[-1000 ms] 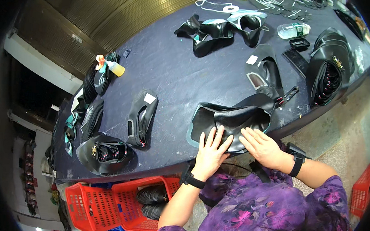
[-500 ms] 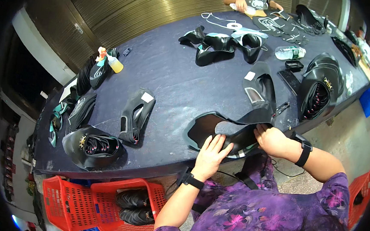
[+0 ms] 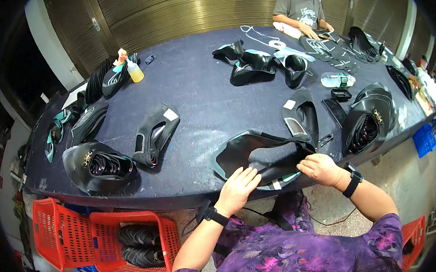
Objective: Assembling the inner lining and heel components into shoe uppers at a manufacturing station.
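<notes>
In front of me, at the table's near edge, lies a black shoe upper (image 3: 235,148), opened out into a loop with a pale green-edged lining. My left hand (image 3: 237,189) holds its near edge, fingers laid over the rim and the thumb out of sight. Farther right, my right hand (image 3: 323,169) is closed on the same piece, pinching the edge by its right end. A small light strip (image 3: 276,184) shows on the outer side between my hands. Just beyond stands a stack of black upper pieces (image 3: 308,114) with a white label.
Stacks of black uppers (image 3: 99,167) stand left, another stack (image 3: 368,121) right. Beyond are joined uppers (image 3: 253,67), a plastic bottle (image 3: 338,79), a phone (image 3: 334,112) and a yellow-liquid bottle (image 3: 135,72). Red baskets (image 3: 170,234) sit below. A co-worker (image 3: 302,13) handles pieces opposite.
The whole view has shifted, showing more of the co-worker. My right hand's fingers have come from inside the upper onto its near edge. My left hand still holds the rim.
</notes>
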The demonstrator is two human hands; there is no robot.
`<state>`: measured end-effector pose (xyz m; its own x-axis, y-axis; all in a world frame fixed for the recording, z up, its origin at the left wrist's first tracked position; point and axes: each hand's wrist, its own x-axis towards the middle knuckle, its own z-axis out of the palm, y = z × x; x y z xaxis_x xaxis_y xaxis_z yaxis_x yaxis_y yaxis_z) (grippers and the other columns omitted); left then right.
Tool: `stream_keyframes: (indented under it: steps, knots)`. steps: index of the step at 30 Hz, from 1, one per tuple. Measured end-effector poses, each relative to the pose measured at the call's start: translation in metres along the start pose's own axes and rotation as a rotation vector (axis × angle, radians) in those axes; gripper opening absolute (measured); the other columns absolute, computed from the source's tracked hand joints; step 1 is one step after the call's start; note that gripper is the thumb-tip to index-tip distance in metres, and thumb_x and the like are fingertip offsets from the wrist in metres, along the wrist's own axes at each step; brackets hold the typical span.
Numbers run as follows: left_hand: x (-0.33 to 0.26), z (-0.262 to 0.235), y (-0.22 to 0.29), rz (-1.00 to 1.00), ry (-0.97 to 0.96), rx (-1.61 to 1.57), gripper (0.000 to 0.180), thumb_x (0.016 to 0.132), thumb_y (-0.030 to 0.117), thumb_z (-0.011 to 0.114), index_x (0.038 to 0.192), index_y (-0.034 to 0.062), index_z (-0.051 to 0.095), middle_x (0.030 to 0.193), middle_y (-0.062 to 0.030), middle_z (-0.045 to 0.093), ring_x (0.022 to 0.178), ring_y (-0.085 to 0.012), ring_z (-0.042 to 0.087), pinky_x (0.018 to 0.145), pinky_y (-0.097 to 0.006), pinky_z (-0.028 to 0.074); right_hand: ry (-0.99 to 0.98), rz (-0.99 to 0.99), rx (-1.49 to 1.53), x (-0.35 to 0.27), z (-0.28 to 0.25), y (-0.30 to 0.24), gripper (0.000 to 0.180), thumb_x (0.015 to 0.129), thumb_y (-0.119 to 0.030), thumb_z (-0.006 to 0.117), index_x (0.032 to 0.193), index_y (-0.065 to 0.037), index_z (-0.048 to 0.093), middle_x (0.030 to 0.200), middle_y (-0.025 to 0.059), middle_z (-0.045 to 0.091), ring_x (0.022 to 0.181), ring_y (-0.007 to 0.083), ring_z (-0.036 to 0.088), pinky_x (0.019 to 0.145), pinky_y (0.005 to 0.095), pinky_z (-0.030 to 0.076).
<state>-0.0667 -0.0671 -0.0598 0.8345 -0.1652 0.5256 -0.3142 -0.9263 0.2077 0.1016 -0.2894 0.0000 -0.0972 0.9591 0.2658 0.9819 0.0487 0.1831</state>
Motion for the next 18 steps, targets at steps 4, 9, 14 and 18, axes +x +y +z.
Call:
stream_keyframes:
  steps: [4,9,14,18]
  knots:
    - [0.012,-0.019,0.006,0.083,0.132,-0.007,0.029,0.067,0.003,0.052,0.095,0.003,0.056,0.094,-0.0104,0.059,0.087,-0.0246,0.057,0.082,-0.036,0.044,0.029,0.103,0.05,0.001,-0.003,-0.001,0.026,0.064,-0.012,0.053,0.089,-0.008,0.055,0.069,0.0027,0.051,0.068,0.0188,0.052,0.06,0.0291,0.044]
    - [0.042,-0.073,0.018,0.163,0.175,0.047,0.019,0.065,0.011,0.062,0.082,0.0055,0.056,0.071,-0.0059,0.058,0.062,-0.02,0.057,0.056,-0.029,0.046,0.086,0.167,0.143,0.044,-0.037,-0.028,0.032,0.062,-0.026,0.067,0.085,-0.01,0.054,0.064,0.0022,0.049,0.062,0.02,0.052,0.06,0.0304,0.041]
    - [0.074,-0.122,0.026,0.184,0.253,0.117,0.027,0.068,0.028,0.066,0.058,0.0113,0.046,0.046,-0.0013,0.041,0.042,-0.0168,0.046,0.041,-0.029,0.037,0.26,0.24,0.488,0.051,-0.055,-0.034,0.023,0.074,-0.026,0.062,0.075,-0.005,0.053,0.053,0.0126,0.05,0.048,0.0292,0.052,0.044,0.0349,0.039]
    - [0.097,-0.135,0.032,0.203,0.152,0.143,0.029,0.07,0.027,0.064,0.056,0.0103,0.045,0.048,-0.0037,0.045,0.043,-0.0191,0.049,0.042,-0.03,0.038,0.264,0.431,0.762,0.048,-0.047,-0.037,0.023,0.081,-0.025,0.055,0.081,-0.002,0.052,0.061,0.0169,0.054,0.057,0.0333,0.055,0.049,0.0345,0.041]
